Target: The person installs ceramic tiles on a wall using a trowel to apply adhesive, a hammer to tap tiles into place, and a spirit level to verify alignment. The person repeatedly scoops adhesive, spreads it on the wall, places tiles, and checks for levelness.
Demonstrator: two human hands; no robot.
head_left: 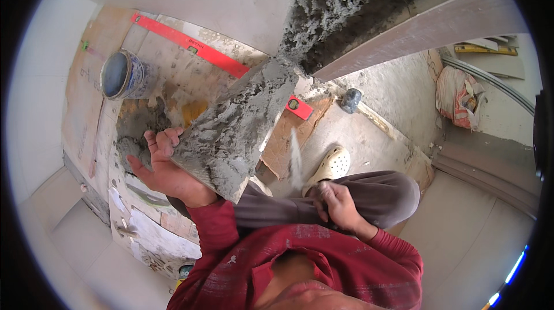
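A tile slab [202, 180] thickly coated with grey mortar slants across the middle of the view. My left hand [167, 166] supports its near-left edge, with the palm against the slab and the fingers sticking out beside it. My right hand [337, 206] is closed, near my bent knee, around the handle of what looks like a trowel [295, 160]. The narrow grey blade points away from me, blurred and seen almost edge-on. Beyond the slab, a rough mortar bed [340, 16] lies between the pale wall and a long smooth panel [421, 27].
A long red spirit level [190, 43] passes beneath the slab. At left stands a bucket [118, 73] beside wet mortar. A dark mallet head [351, 100] lies past my pale clog [333, 163]. A plastic sack [456, 96] and pipes [490, 82] are at right.
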